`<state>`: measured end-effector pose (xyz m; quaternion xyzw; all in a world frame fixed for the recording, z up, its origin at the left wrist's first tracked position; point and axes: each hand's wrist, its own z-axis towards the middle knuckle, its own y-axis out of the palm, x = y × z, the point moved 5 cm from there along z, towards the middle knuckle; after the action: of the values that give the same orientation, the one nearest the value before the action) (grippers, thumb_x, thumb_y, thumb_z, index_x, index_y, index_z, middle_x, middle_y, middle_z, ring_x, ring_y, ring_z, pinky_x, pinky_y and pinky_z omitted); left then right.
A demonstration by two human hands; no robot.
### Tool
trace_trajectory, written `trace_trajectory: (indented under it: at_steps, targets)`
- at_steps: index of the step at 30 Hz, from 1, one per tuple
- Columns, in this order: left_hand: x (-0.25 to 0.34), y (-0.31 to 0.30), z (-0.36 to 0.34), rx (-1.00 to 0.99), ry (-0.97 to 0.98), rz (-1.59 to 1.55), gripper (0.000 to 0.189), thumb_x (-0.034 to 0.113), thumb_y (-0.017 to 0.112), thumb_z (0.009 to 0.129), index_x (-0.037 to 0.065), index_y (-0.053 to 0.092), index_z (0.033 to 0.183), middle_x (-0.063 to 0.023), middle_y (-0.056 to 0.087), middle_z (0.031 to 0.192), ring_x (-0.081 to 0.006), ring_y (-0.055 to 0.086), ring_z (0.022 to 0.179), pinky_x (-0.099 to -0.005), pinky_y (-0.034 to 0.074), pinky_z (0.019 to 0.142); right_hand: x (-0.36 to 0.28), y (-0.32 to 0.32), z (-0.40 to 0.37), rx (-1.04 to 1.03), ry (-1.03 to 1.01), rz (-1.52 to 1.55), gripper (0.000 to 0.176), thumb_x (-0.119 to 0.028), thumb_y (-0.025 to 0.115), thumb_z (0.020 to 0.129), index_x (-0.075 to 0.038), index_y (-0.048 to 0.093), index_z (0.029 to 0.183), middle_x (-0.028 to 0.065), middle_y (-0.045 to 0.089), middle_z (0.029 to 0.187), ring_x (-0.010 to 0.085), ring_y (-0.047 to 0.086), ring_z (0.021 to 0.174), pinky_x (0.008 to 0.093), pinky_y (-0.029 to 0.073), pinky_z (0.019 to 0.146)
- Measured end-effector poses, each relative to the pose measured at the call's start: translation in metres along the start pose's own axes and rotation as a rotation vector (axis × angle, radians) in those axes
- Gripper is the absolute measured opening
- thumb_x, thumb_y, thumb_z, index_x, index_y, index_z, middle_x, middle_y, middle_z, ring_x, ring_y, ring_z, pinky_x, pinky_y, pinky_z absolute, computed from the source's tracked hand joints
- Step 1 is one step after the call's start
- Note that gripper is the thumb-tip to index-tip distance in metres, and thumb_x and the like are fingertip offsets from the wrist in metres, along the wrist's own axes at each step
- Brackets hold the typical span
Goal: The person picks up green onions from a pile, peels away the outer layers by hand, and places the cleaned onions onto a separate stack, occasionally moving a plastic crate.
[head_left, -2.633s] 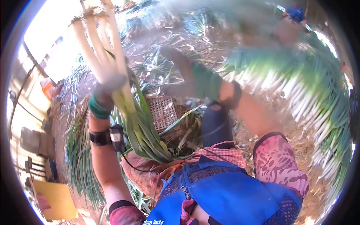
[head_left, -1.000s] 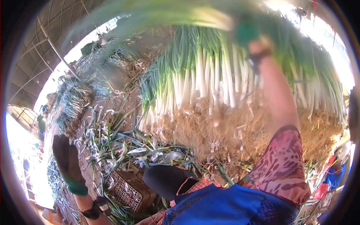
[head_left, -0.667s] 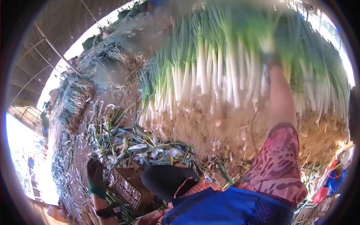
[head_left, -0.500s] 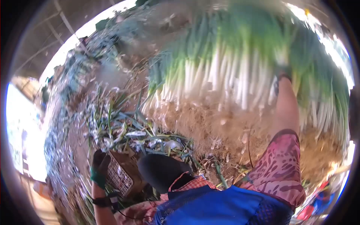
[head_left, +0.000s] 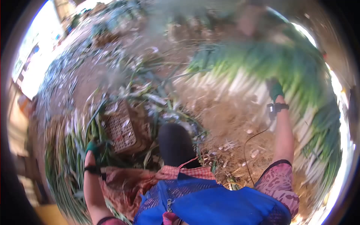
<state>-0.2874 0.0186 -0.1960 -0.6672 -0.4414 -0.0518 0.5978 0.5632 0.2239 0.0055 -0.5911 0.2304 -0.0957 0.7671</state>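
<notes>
My right hand (head_left: 275,89), in a green and dark glove, reaches out onto a broad row of long green onions (head_left: 243,80). It rests where their white stalks meet the green leaves, with blurred fingers stretched out. My left hand (head_left: 93,147), gloved the same way, is low at the left among the leaves of another heap of green onions (head_left: 67,165). Its fingers are partly hidden, so I cannot make out whether they hold a stalk. Just right of it, a tilted plastic crate (head_left: 120,132) with perforated sides touches loose leaves.
Torn leaves and peelings (head_left: 150,95) litter the ground around the crate. Brown roots (head_left: 221,120) spread below the right-hand row. A thin cord (head_left: 246,150) hangs near my right arm. My dark-covered knee (head_left: 175,144) is in the middle. More onions lie farther back.
The view has swung left. My left hand has gone from beside the crate's corner to the left heap. My right hand has stayed on the onion row, now with its glove and wrist strap showing.
</notes>
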Motion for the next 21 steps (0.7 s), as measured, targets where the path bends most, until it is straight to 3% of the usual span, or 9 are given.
trace_trajectory:
  at_steps: [2, 3, 6, 7, 9, 11, 14, 20, 21]
  targets:
    - [-0.052, 0.01, 0.018, -0.119, 0.092, 0.065, 0.059, 0.039, 0.074, 0.077, 0.002, 0.06, 0.121, -0.0118, 0.069, 0.104, -0.0197, 0.064, 0.089, -0.0343, 0.052, 0.079, -0.132, 0.04, -0.071, -0.369, -0.339, 0.128, 0.041, -0.025, 0.048, 0.099, -0.005, 0.053, 0.134, 0.0102, 0.059, 0.13, 0.0214, 0.053, 0.123, 0.033, 0.042, 0.103]
    - [-0.028, -0.002, -0.015, -0.114, 0.038, 0.019, 0.06, 0.045, 0.072, 0.076, 0.002, 0.064, 0.118, -0.0146, 0.069, 0.11, -0.0252, 0.066, 0.094, -0.036, 0.051, 0.083, -0.19, 0.062, -0.111, -0.546, -0.51, 0.158, 0.038, -0.022, 0.046, 0.1, -0.005, 0.053, 0.134, 0.0082, 0.061, 0.128, 0.0192, 0.053, 0.123, 0.0313, 0.041, 0.104]
    - [-0.081, -0.011, 0.015, -0.087, -0.132, 0.257, 0.067, 0.048, 0.072, 0.072, 0.004, 0.062, 0.121, -0.0189, 0.066, 0.115, -0.0336, 0.064, 0.106, -0.0399, 0.05, 0.088, -0.322, 0.14, -0.219, -0.837, -1.096, 0.211, 0.04, -0.027, 0.062, 0.091, -0.004, 0.058, 0.123, 0.0136, 0.063, 0.118, 0.022, 0.061, 0.108, 0.035, 0.048, 0.092]
    - [-0.086, -0.022, 0.008, -0.005, -0.126, 0.272, 0.066, 0.047, 0.071, 0.072, 0.005, 0.062, 0.121, -0.0192, 0.066, 0.116, -0.0337, 0.063, 0.108, -0.04, 0.049, 0.09, -0.355, 0.146, -0.259, -0.61, -1.376, 0.188, 0.041, -0.033, 0.059, 0.089, -0.009, 0.059, 0.123, 0.0178, 0.064, 0.116, 0.0297, 0.062, 0.106, 0.0403, 0.048, 0.091]
    - [-0.095, -0.036, 0.006, 0.104, -0.163, 0.285, 0.062, 0.044, 0.07, 0.073, 0.007, 0.062, 0.121, -0.0197, 0.065, 0.117, -0.0337, 0.061, 0.111, -0.0401, 0.048, 0.094, -0.401, 0.168, -0.32, -0.53, -1.574, 0.225, 0.043, -0.039, 0.057, 0.088, -0.013, 0.059, 0.123, 0.0223, 0.064, 0.113, 0.0381, 0.062, 0.104, 0.0454, 0.049, 0.09]
    - [-0.107, -0.06, 0.013, 0.133, -0.227, 0.249, 0.056, 0.04, 0.068, 0.075, 0.009, 0.062, 0.121, -0.0201, 0.064, 0.119, -0.0336, 0.06, 0.113, -0.04, 0.047, 0.097, -0.443, 0.162, -0.376, -0.857, -1.395, 0.26, 0.044, -0.038, 0.057, 0.088, -0.011, 0.059, 0.123, 0.0229, 0.065, 0.112, 0.0397, 0.061, 0.105, 0.0451, 0.048, 0.09]
    - [-0.13, -0.055, 0.042, 0.161, -0.236, 0.223, 0.052, 0.036, 0.065, 0.078, 0.012, 0.061, 0.124, -0.0203, 0.061, 0.124, -0.0344, 0.059, 0.114, -0.0407, 0.046, 0.098, -0.465, 0.164, -0.417, -1.058, -1.297, 0.387, 0.043, -0.037, 0.058, 0.089, -0.007, 0.059, 0.119, 0.0239, 0.065, 0.108, 0.0405, 0.061, 0.103, 0.0438, 0.049, 0.088]
    - [-0.159, 0.005, 0.143, 0.327, -0.078, 0.277, 0.05, 0.035, 0.065, 0.079, 0.01, 0.062, 0.122, -0.0194, 0.063, 0.121, -0.0341, 0.06, 0.114, -0.0437, 0.047, 0.098, -0.458, 0.208, -0.436, -1.18, -1.126, 0.147, 0.041, -0.037, 0.059, 0.089, -0.004, 0.06, 0.114, 0.0221, 0.066, 0.1, 0.0351, 0.065, 0.096, 0.041, 0.049, 0.082]
    - [-0.163, 0.013, 0.15, 0.238, -0.194, 0.27, 0.051, 0.036, 0.065, 0.079, 0.009, 0.062, 0.122, -0.02, 0.063, 0.121, -0.0336, 0.06, 0.114, -0.0436, 0.047, 0.097, -0.444, 0.239, -0.432, -1.214, -1.076, 0.264, 0.043, -0.039, 0.061, 0.088, -0.005, 0.06, 0.115, 0.0198, 0.067, 0.097, 0.0313, 0.066, 0.091, 0.0378, 0.05, 0.081]
